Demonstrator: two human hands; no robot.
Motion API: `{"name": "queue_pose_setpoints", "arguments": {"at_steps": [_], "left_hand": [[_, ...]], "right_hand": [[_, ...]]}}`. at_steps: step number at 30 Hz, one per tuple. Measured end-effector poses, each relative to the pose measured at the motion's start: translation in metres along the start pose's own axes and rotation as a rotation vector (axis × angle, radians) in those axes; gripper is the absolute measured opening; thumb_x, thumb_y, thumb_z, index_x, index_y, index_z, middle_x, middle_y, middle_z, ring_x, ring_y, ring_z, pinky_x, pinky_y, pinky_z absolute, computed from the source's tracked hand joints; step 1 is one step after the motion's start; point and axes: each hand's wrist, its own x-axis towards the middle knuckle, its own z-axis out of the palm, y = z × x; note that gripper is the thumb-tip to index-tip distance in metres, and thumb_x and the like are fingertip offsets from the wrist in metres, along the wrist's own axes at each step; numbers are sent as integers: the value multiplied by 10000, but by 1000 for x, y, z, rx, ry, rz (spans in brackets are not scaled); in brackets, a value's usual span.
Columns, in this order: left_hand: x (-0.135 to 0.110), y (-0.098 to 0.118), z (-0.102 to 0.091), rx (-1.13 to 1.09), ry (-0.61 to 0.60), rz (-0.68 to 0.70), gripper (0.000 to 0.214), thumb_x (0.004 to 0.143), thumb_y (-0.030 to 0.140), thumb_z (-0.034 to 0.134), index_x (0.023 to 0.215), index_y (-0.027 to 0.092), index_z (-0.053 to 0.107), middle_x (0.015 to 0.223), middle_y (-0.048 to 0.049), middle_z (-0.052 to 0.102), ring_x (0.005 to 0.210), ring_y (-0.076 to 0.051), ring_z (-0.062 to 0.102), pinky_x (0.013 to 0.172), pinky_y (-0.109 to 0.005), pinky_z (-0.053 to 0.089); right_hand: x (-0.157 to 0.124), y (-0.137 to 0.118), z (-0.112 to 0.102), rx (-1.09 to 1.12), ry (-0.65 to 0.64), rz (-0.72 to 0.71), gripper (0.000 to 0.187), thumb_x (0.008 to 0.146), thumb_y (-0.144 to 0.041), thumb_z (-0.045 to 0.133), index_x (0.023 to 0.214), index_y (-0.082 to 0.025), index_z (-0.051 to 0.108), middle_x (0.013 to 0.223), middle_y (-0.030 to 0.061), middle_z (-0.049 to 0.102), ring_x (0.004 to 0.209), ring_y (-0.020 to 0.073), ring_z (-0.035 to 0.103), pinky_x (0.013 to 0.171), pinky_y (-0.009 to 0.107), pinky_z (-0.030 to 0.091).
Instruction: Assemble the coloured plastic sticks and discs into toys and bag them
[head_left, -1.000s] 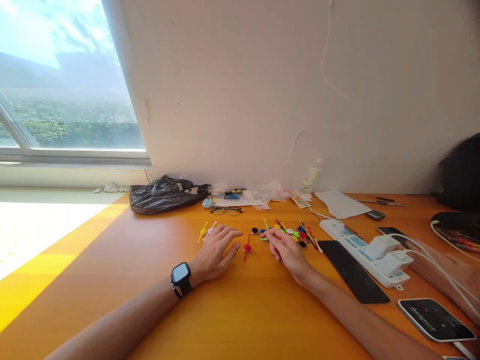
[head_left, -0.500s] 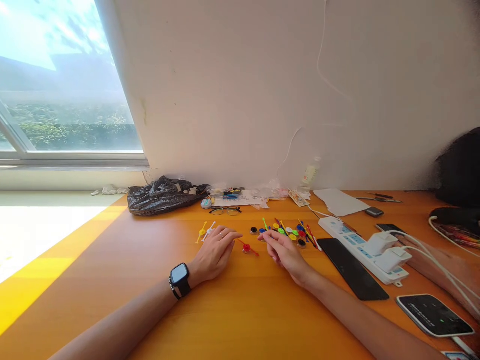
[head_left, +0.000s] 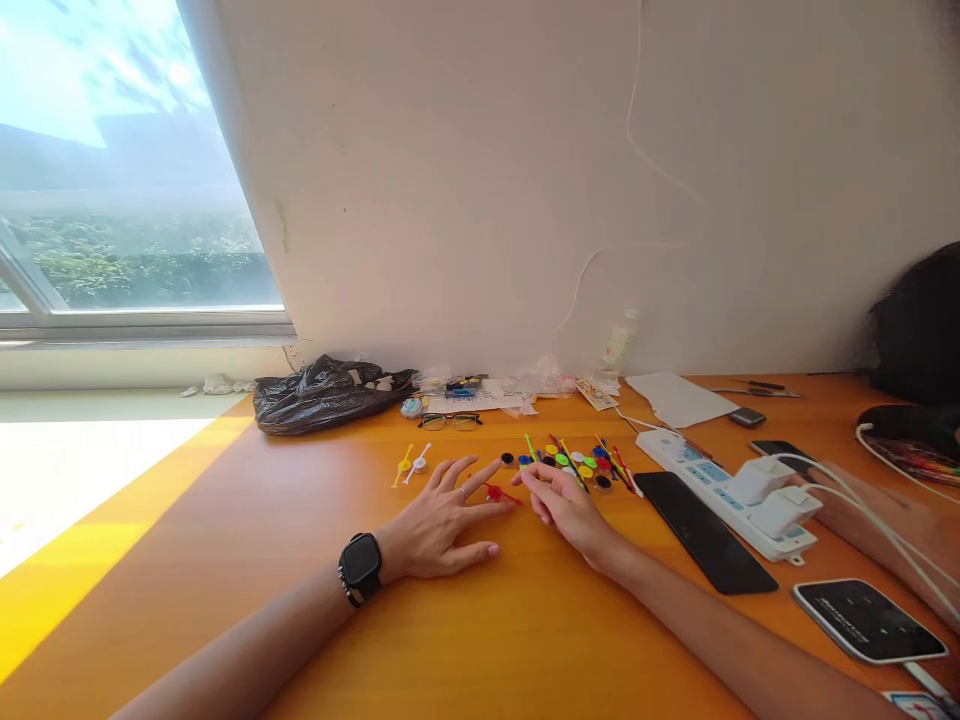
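Red spinner (head_left: 493, 493) lies on table (head_left: 480, 640), partly covered by my left hand (head_left: 431, 525), fingers spread apart; my right hand (head_left: 576, 512) is near, fingertips together, can't tell if holding anything; yellow spinner (head_left: 405, 466) and white spinner (head_left: 420, 465) further left.

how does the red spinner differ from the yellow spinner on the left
The red spinner is partly hidden by the fingers of the left hand, while the yellow spinner is in full view. The red spinner's visible pointer end aims rightward and slightly toward the person; the yellow spinner's pointer runs mostly away from the person, leaning right. Both have a round middle and a slim pointer.
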Motion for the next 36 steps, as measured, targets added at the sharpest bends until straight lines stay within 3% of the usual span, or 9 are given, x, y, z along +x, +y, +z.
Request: {"name": "queue_pose_setpoints", "arguments": {"at_steps": [4, 8, 11, 15, 18, 22, 26, 30, 36], "left_hand": [[0, -2, 1, -6, 13, -9, 590, 1020, 600, 549, 1570, 396, 486, 1717, -71, 335, 1508, -478, 347, 1168, -733, 328], [1, -4, 3, -25, 29, -21, 544, 1034, 545, 537, 1540, 343, 520, 1568, -96, 538, 1424, -418, 446, 1143, -635, 386], [2, -3, 6, 13, 82, -94, 435, 1035, 521, 531, 1392, 293, 629, 1358, -121, 647, 1277, -369, 529, 1084, -588, 422], [0, -1, 16, 159, 201, -282, 353, 1029, 529, 524, 1118, 228, 686, 1150, -141, 662, 1212, -383, 525, 1116, -683, 336], [-2, -2, 23, 226, 256, -336, 356, 1026, 540, 529, 1087, 217, 666, 1203, -150, 655, 1322, -416, 469, 1148, -710, 287], [-4, -3, 27, 266, 286, -375, 377, 1024, 543, 538, 1170, 214, 651, 1332, -158, 633, 1421, -446, 407, 1160, -713, 277], [-4, -5, 29, 283, 254, -412, 473, 1019, 558, 535, 1260, 165, 635, 1411, -213, 601, 1450, -480, 382, 1170, -735, 255], [-4, -7, 28, 303, 218, -467, 549, 1015, 556, 539, 1302, 93, 612, 1503, -279, 521, 1488, -522, 328, 1176, -760, 234], [-3, -11, 23, 194, 201, -309, 338, 1027, 427, 565, 1276, 209, 636, 1501, -172, 559, 1486, -452, 382, 1187, -732, 303]], "right_hand": [[1, 4, 1, -9, 0, -14, 451, 962, -641, 574, 955, -195, 643, 558, -76, 439, 521, 128, 383, 562, 269, 293], [1, 7, 0, -35, -5, -28, 451, 972, -635, 567, 957, -192, 651, 555, -74, 445, 517, 126, 393, 555, 265, 293], [1, 8, 0, -49, -10, -30, 439, 983, -616, 563, 970, -188, 660, 559, -70, 451, 522, 127, 396, 556, 262, 296], [0, 10, 0, -73, -34, -35, 438, 1008, -604, 541, 989, -185, 667, 562, -64, 457, 527, 131, 401, 559, 267, 297], [-1, 9, 0, -129, -54, -72, 424, 1020, -600, 524, 983, -200, 663, 585, -54, 465, 540, 143, 421, 553, 276, 304], [-8, 4, 0, -413, -83, -218, 314, 1035, -501, 542, 977, -226, 681, 611, -40, 500, 567, 153, 452, 567, 285, 299], [-16, -4, 1, -659, -220, -296, 201, 1012, -382, 581, 981, -242, 722, 684, -11, 616, 614, 163, 536, 606, 284, 342], [-20, -9, 2, -741, -300, -336, 193, 1015, -320, 558, 960, -243, 727, 764, 13, 670, 662, 174, 573, 630, 284, 363], [-19, -7, 0, -817, -236, -382, 163, 1013, -292, 555, 943, -239, 694, 874, 37, 710, 744, 197, 623, 683, 298, 400]]}}
